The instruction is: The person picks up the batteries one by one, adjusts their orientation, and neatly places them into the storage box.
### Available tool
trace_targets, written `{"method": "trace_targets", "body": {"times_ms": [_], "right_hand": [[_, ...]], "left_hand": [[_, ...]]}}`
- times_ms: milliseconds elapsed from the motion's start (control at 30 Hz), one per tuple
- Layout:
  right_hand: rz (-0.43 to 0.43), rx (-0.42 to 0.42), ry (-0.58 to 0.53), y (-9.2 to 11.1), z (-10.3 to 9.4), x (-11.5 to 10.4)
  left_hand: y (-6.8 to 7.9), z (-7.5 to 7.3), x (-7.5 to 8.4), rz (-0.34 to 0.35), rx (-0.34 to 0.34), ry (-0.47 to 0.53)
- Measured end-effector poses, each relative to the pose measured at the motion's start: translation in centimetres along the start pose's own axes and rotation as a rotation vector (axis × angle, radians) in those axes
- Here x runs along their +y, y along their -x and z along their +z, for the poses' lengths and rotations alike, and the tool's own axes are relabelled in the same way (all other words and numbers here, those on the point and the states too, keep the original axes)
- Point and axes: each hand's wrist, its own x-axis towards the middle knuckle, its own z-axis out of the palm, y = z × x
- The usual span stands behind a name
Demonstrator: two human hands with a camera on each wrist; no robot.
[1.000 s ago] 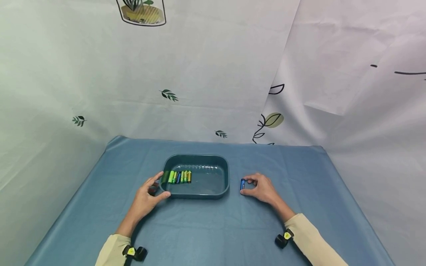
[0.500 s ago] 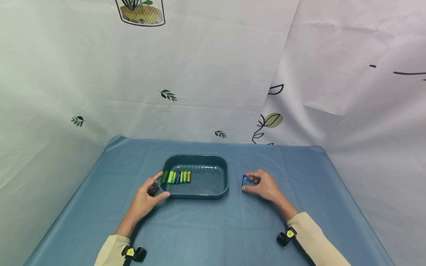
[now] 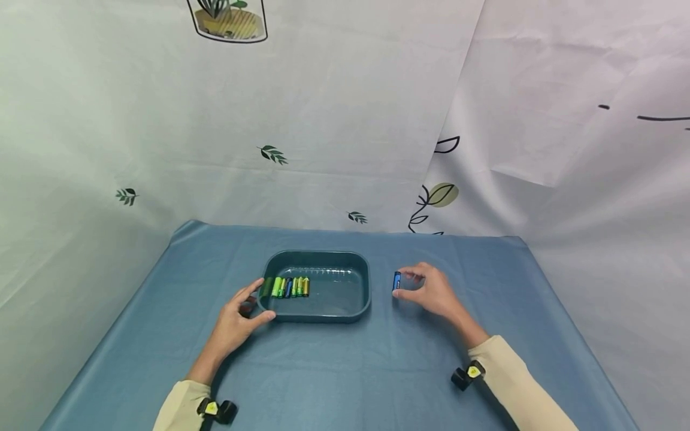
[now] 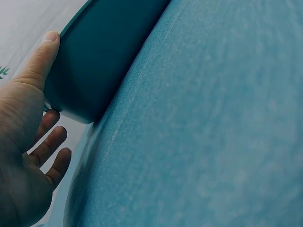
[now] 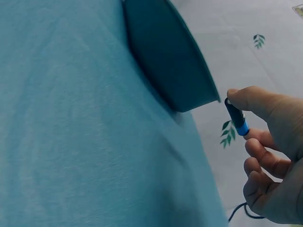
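In the head view a dark teal tray [image 3: 323, 318] stands on the blue cloth. Several green, yellow and blue batteries [image 3: 291, 287] lie side by side in its left half. My left hand [image 3: 235, 326] holds the tray's near left corner, thumb at the front rim and index finger at the left side; its other fingers [image 4: 59, 165] hang loose in the left wrist view. Right of the tray, my right hand [image 3: 431, 293] pinches a blue and black battery [image 3: 396, 281] by its two ends, between thumb and index finger. The right wrist view shows this battery [image 5: 236, 116] above the cloth.
A blue cloth [image 3: 345, 371] covers the table. White fabric walls [image 3: 302, 120] with printed leaves rise behind it and at both sides. Dark wrist cameras [image 3: 461, 378] are strapped over both light sleeves.
My right hand, with the blue battery pinched in it, has risen and moved slightly to the right in the head view. The left hand and tray have stayed in place.
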Motion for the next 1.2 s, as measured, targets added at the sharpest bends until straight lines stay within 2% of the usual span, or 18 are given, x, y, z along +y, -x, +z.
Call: {"method": "trace_targets", "body": {"times_ms": [300, 533, 1200], "right_hand": [[-0.007, 0.024, 0.02, -1.1, -0.6, -1.8], [-0.01, 0.003, 0.013, -1.9, -0.6, -3.3], [-0.055, -0.062, -0.059, -4.7, 1.4, -6.5]], "left_hand": [[0.0, 0.0, 0.1, 0.005, 0.005, -0.01], [0.0, 0.1, 0.1, 0.004, 0.007, -0.009], [0.0, 0.0, 0.2, 0.007, 0.009, -0.015]]}}
